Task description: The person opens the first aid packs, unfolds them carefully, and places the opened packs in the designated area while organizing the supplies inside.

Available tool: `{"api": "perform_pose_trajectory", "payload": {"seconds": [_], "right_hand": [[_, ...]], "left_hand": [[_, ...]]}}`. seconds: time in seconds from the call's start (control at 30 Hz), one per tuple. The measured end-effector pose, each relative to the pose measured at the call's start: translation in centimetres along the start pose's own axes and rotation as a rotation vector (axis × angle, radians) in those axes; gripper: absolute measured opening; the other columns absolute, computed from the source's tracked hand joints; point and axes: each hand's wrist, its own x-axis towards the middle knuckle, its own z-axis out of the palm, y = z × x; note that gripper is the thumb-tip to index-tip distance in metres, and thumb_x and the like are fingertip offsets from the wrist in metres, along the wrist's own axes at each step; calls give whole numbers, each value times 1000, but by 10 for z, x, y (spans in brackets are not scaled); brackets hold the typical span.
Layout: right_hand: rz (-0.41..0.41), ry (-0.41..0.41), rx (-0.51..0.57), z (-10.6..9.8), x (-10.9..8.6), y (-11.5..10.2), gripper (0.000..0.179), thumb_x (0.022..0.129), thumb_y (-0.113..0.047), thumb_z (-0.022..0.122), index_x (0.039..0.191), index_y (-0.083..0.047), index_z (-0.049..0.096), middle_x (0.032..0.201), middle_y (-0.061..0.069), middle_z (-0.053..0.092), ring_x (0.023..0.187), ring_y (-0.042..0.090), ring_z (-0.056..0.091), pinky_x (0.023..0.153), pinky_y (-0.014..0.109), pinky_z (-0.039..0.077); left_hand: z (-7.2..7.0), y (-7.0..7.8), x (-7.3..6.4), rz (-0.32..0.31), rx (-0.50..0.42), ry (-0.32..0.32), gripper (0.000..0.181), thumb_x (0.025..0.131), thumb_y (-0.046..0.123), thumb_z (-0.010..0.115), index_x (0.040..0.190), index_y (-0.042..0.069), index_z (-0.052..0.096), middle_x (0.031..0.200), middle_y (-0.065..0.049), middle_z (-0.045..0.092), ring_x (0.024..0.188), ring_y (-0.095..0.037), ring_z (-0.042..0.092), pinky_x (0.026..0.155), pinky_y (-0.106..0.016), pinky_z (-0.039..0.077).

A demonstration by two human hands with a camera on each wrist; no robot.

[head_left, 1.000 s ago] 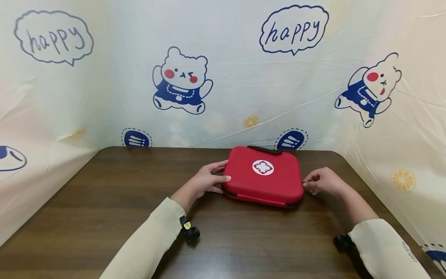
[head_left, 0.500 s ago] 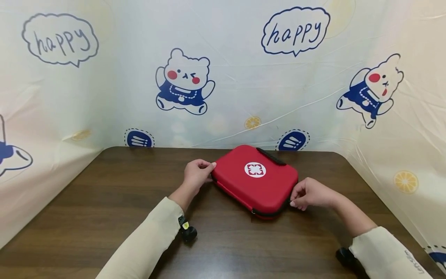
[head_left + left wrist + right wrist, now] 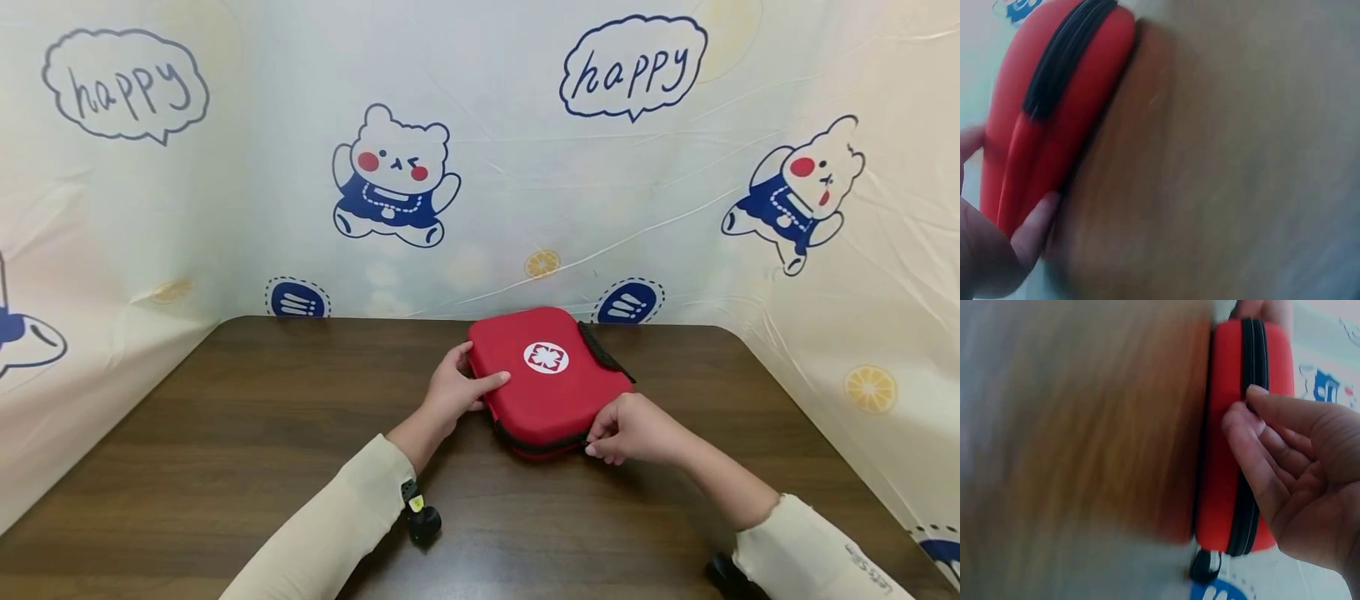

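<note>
One red zippered case (image 3: pixel 551 408) lay near the far edge of the desk (image 3: pixel 300 467), right of that edge's middle, its round white emblem (image 3: pixel 546 357) facing up. The left hand (image 3: pixel 453 390) gripped the case's left side, thumb over the top and fingers against the side. The right hand (image 3: pixel 633 429) pinched the black zip (image 3: pixel 1255 356) at the case's near right corner. A black handle (image 3: pixel 606 354) ran along the side facing the desk's far right corner; a printed backdrop (image 3: pixel 510 200) rose behind.
</note>
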Motion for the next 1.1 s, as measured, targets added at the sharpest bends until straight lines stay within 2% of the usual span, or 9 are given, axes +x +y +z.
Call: {"api": "perform_pose_trajectory", "payload": {"seconds": [0.1,0.33,0.47,0.77,1.1], "right_hand": [[-18,34,-54,5,-1,-6,7,82,-12,79,76,-11,74,64,-4,65,55,13,61,54,30,56],[-52,118,-232,5,-9,-8,12,80,-14,80,72,-17,72,61,-13,59,54,6,53,52,25,50],[-53,162,-286,0,-16,-1,15,79,-13,80,70,-19,71,61,-15,58,54,4,52,51,24,48],[0,176,-224,-13,-24,13,16,79,-7,79,69,-15,69,60,-11,60,53,6,56,49,25,51],[-9,162,-224,-16,-28,14,15,79,-8,78,69,-15,69,62,-11,61,53,6,56,49,25,50]], "left_hand": [[3,0,-1,-17,28,-42,96,76,29,85,153,19,28,145,-9,43,116,-31,54,72,-40,59],[4,-1,0,-47,-9,-86,96,78,24,83,154,21,26,148,-9,39,112,-34,57,67,-42,60],[2,-1,-1,-49,-15,-97,96,78,23,83,155,23,26,148,-9,38,115,-34,56,67,-42,60],[-7,1,0,-56,-20,-128,93,79,21,81,155,25,27,146,-10,40,114,-35,56,68,-44,59],[-15,2,3,-62,-2,-184,94,80,20,81,155,26,26,148,-10,38,109,-34,59,68,-44,59]]}}
